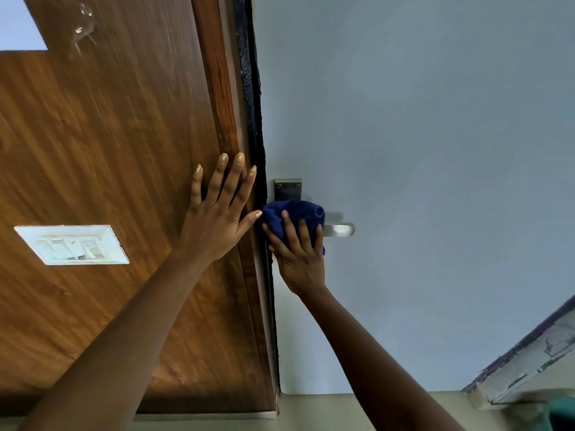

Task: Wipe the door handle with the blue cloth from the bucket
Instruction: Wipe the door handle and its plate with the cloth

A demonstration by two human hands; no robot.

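Observation:
My right hand [300, 256] presses a bunched dark blue cloth [292, 214] over the inner part of the metal door handle [340, 230] on a pale grey-blue door [420, 150]. Only the lever's rounded right end and the top of its backplate [287, 188] show; the rest is hidden under the cloth. My left hand [217, 219] lies flat with fingers spread on the brown wooden frame panel [109, 135], just left of the door's dark edge. The bucket is out of sight.
A white switch plate [73, 244] is set in the wood panel at the left. A black seal strip [256, 135] runs between panel and door. At the lower right are a chipped wall corner [529, 368] and a bit of green object [560, 412].

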